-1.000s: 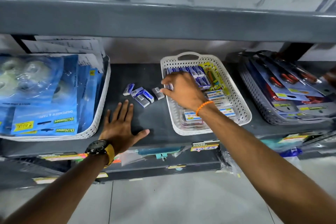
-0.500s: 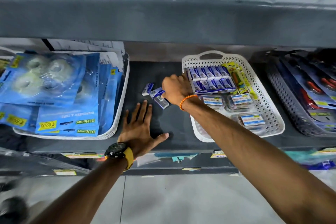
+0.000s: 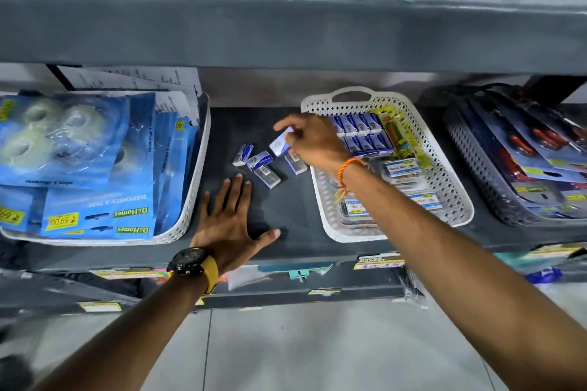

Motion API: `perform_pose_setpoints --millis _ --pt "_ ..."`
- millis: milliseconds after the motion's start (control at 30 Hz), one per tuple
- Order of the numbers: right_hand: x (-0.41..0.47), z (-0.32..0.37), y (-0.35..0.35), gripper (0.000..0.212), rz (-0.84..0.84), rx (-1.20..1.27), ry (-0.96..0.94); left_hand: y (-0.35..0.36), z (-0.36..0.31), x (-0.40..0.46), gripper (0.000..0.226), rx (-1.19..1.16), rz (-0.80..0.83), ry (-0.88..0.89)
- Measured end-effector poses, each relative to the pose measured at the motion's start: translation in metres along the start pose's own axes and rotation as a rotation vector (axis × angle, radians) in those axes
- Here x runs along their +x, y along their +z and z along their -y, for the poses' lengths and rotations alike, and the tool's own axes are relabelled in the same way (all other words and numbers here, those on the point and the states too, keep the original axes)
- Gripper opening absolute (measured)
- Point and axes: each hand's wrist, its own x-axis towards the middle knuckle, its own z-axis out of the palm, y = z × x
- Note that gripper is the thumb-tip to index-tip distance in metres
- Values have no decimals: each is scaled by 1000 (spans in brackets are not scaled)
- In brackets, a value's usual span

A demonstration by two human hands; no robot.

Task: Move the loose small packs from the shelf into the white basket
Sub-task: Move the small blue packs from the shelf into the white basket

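Several small blue-and-white packs [image 3: 263, 165] lie loose on the dark shelf [image 3: 286, 206], just left of the white basket [image 3: 451, 181]. My right hand [image 3: 313, 141] hovers above them, its fingers pinched on one small pack [image 3: 280, 144] lifted a little off the shelf. The basket holds rows of matching blue packs at its back and clear boxes at its front. My left hand [image 3: 232, 225] lies flat on the shelf with fingers spread, in front of the loose packs, holding nothing.
A white basket of blue tape-dispenser packs [image 3: 95, 168] stands at the left. A dark basket of carded tools [image 3: 521, 162] stands at the right. The upper shelf [image 3: 286, 32] overhangs close above. Price labels line the shelf's front edge.
My right hand came out of the basket to the loose packs on its left, closed on one and raised it. The left hand stayed flat on the shelf.
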Motion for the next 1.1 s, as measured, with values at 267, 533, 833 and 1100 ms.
perform_pose_setpoints --millis 267,533,833,1100 --pt "-11 -56 -72 30 -232 241 176 0 2 0 116 18 10 24" --pt "-21 -69 -52 25 -249 -9 211 0 3 0 118 34 23 24" --pt "-20 -67 -39 47 -169 -242 185 -1 2 0 116 39 26 29" --pt "-15 -71 -35 23 -158 -343 126 -1 3 0 122 21 26 35"
